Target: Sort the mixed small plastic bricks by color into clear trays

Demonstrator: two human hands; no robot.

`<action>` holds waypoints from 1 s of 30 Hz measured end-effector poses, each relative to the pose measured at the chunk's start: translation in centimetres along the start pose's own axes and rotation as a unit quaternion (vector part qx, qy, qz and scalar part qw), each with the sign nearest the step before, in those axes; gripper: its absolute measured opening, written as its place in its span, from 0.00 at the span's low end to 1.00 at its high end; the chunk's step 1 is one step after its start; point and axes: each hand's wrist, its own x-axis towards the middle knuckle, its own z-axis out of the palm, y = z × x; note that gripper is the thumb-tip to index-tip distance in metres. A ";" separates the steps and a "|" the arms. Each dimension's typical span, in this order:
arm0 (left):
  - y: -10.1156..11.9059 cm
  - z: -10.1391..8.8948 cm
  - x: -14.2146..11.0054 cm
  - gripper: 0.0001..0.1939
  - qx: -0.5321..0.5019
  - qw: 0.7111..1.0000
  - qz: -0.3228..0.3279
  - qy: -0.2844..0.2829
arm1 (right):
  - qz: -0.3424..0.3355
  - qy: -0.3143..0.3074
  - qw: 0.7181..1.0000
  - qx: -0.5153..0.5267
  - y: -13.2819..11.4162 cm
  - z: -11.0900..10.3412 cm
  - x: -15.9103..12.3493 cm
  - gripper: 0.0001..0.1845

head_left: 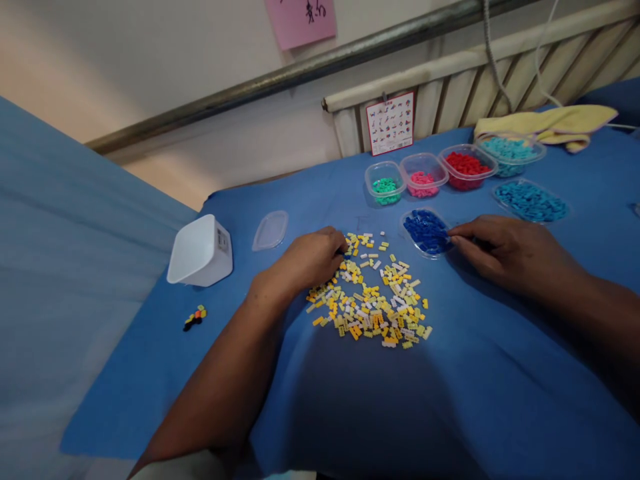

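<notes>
We are bare-handed, with one pale sleeve [183, 467] in sight.
Our left hand [320, 257] is bare from fingers to wrist, and our left forearm [227, 370] is bare as well, slim at the wrist and wider toward the elbow. Low in the view, we make out that sleeve in a pale, greyish green, plain, with a curved edge that rings the left arm; only a strip of it shows, and we cannot tell the fabric. Our right hand [507, 250] is likewise bare, and our right forearm [595, 300] broadens until the view's edge cuts it off; we cannot tell what is worn higher up.
</notes>
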 end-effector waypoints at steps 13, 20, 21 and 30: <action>3.9 -0.5 -0.2 0.11 -0.364 0.931 0.008 0.040 | -0.105 0.017 0.991 0.077 -3.1 -0.1 0.0 0.13; 9.2 1.8 0.0 0.16 -0.680 0.732 0.014 -0.051 | -0.164 0.012 0.971 0.172 -7.5 -0.2 -0.8 0.11; 9.4 1.9 0.1 0.18 -0.701 0.712 0.008 -0.054 | -0.167 0.014 0.970 0.174 -7.6 -0.3 -0.8 0.11; 8.9 2.4 0.5 0.24 -0.729 0.683 0.004 -0.053 | -0.147 -0.007 0.971 0.189 -7.0 -0.3 -0.6 0.05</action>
